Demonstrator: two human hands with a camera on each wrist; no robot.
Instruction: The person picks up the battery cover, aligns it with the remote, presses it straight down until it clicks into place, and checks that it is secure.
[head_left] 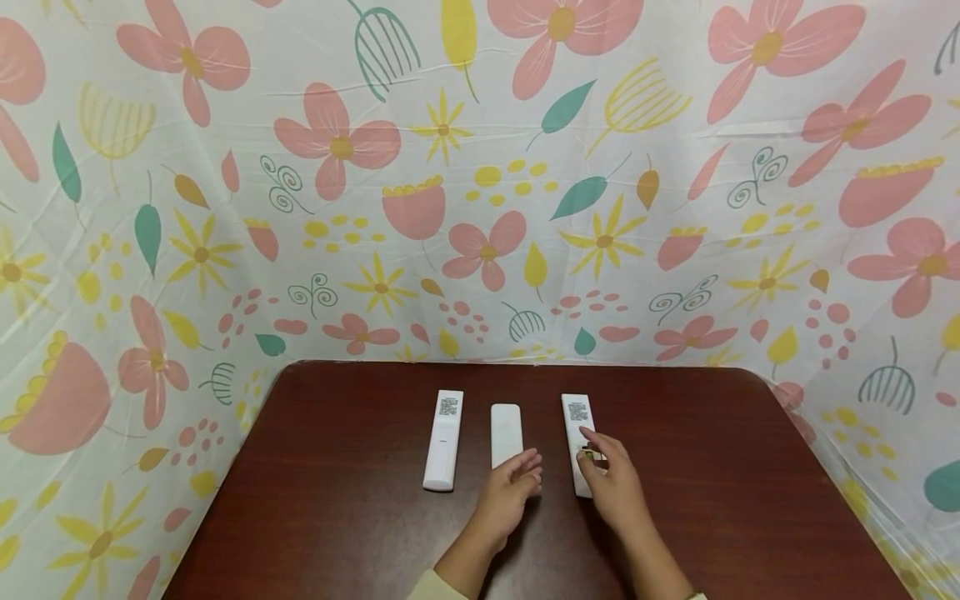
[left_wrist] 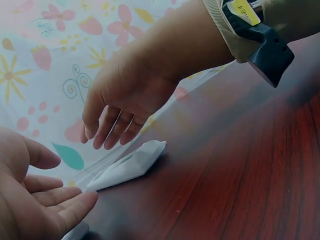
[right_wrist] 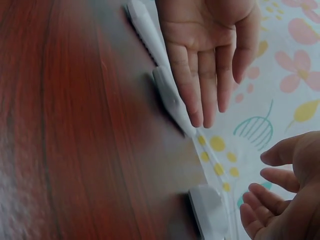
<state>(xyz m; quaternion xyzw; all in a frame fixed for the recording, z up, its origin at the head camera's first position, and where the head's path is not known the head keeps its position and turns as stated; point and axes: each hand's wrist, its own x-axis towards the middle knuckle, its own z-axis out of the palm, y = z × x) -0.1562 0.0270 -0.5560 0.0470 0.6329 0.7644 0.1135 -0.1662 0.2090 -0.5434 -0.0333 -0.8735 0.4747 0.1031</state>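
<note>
A floral cloth [head_left: 480,137] encloses the table [head_left: 352,508], likely as a plain backdrop. The left hand [head_left: 507,493] lies at 6 o'clock of the middle remote [head_left: 506,429], fingers loosely extended, gripping nothing; contact cannot be confirmed. The right hand [head_left: 618,479] is over the lower end of the 3 o'clock remote [head_left: 574,419], thumb and fingers apart, no grip evident; the pose suggests access to that part. The 9 o'clock remote [head_left: 442,450] is untouched. Wide gaps presumably give the hands clearance. Both outer remotes lie label-up, probably exposing their backs. A small dark spot [head_left: 588,452] shows beside the right thumb; its nature is unclear.
</note>
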